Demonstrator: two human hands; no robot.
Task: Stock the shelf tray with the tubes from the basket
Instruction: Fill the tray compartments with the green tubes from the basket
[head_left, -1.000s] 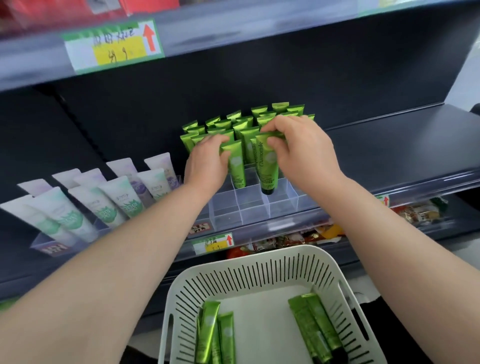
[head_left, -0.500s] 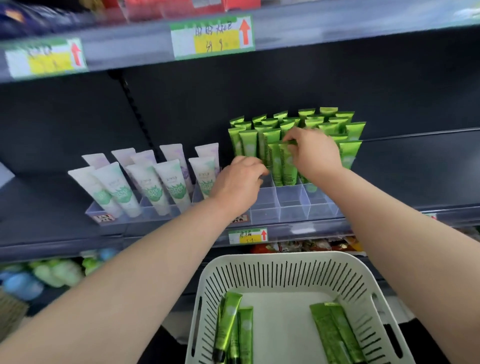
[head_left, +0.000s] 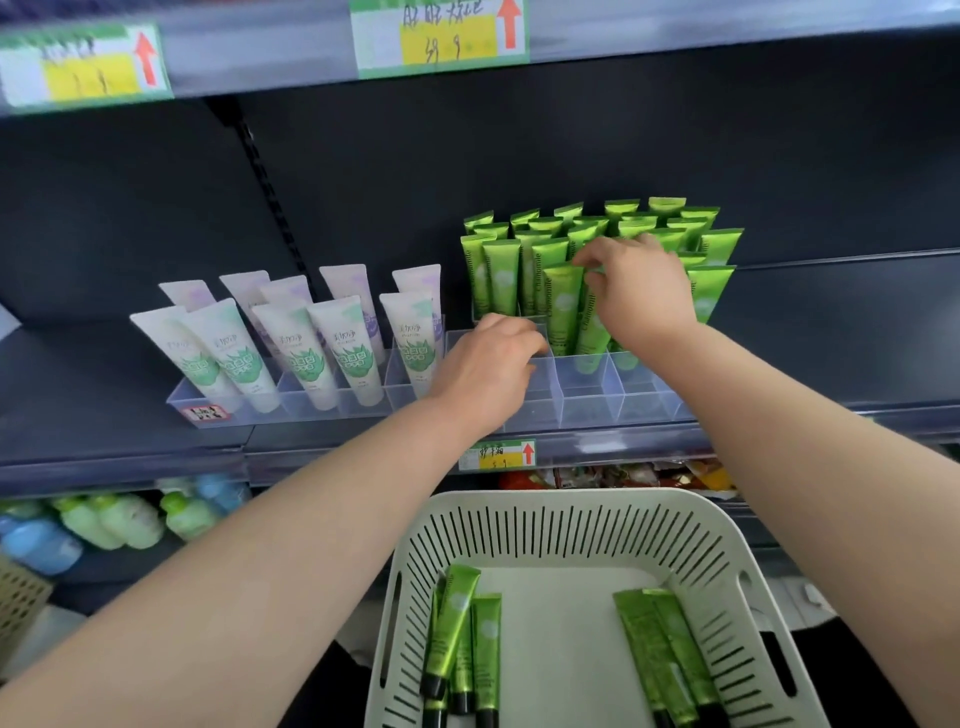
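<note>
At frame centre my right hand (head_left: 641, 296) pinches a green tube (head_left: 563, 312) standing in the shelf tray (head_left: 587, 400); the grip of my left hand (head_left: 485, 371) I cannot tell. Released tilted, it may topple the neighbour tubes (head_left: 501, 275).

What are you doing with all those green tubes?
A person is filling a clear shelf tray with tubes. The right hand pinches the top of the front tube, setting it beside the standing green tubes that fill the back rows. The left hand is over the tray's front compartments; its fingers curl out of sight, so I cannot tell if it holds anything. A few basket tubes lie in the white basket below, not yet shelved.
</note>
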